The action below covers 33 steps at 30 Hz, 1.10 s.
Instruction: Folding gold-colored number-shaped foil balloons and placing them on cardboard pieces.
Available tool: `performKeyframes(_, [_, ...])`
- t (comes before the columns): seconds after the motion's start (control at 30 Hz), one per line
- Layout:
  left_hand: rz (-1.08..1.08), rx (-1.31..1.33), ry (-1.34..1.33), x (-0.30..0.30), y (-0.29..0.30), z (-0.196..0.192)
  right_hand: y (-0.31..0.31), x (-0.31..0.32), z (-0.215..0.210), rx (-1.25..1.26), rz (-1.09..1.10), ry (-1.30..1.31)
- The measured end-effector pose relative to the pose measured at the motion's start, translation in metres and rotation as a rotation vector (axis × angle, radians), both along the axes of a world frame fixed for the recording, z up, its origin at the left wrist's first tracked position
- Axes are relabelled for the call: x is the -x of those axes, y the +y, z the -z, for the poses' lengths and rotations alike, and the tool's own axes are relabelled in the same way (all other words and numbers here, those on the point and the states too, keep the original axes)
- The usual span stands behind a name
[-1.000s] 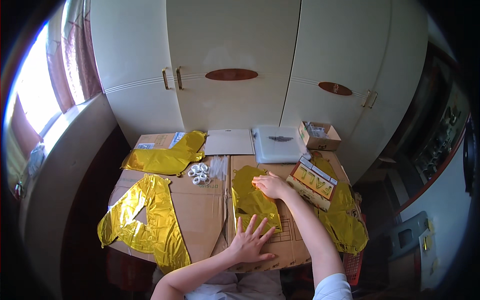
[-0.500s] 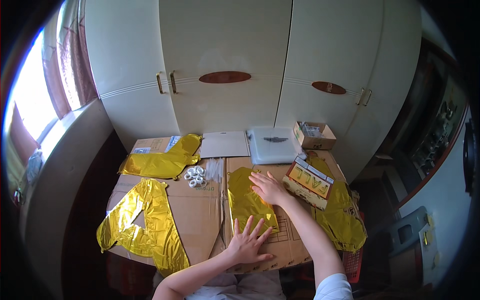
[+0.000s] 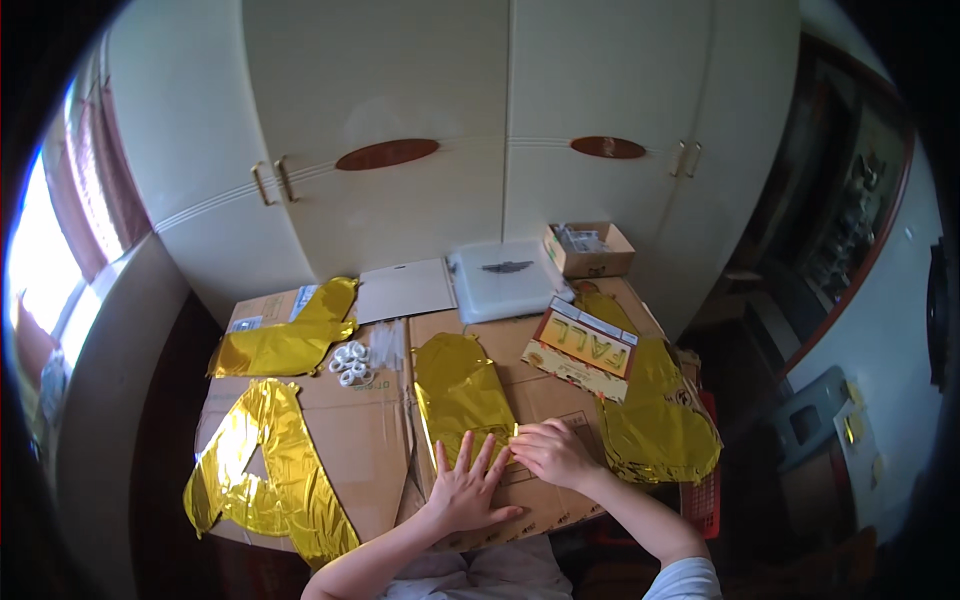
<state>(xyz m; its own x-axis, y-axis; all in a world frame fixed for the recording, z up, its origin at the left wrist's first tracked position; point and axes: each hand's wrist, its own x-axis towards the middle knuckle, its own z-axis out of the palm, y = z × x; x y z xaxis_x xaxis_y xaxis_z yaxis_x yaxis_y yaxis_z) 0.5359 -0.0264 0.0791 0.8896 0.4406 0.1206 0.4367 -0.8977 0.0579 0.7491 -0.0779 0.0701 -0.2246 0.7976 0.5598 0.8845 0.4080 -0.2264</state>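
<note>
Currently your left hand (image 3: 470,487) lies flat, fingers spread, pinning the near end of the gold foil balloon (image 3: 462,392) to the cardboard sheet (image 3: 365,440), likely to keep the slippery foil from sliding. Your right hand (image 3: 552,452), just beside it, is curled with fingertips pinching the balloon's near edge. What the fingertips hold there is too small to make out. Beyond your right hand lies a flat printed packet (image 3: 583,347); another gold balloon (image 3: 655,425) lies to its right, partly over the table edge.
</note>
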Motion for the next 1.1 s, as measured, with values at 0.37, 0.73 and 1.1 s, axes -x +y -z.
performKeyframes(0.37, [-0.017, 0.029, 0.066, -0.001, 0.003, 0.003, -0.007, -0.004, 0.011, 0.041, 0.063, 0.048])
performKeyframes(0.73, [-0.159, -0.071, 0.17, 0.012, 0.011, -0.007, -0.009, -0.009, 0.011, 0.099, 0.047, 0.1])
performKeyframes(1.1, [0.06, 0.011, 0.001, -0.027, 0.022, -0.001, -0.006, -0.014, 0.011, 0.106, -0.016, 0.216])
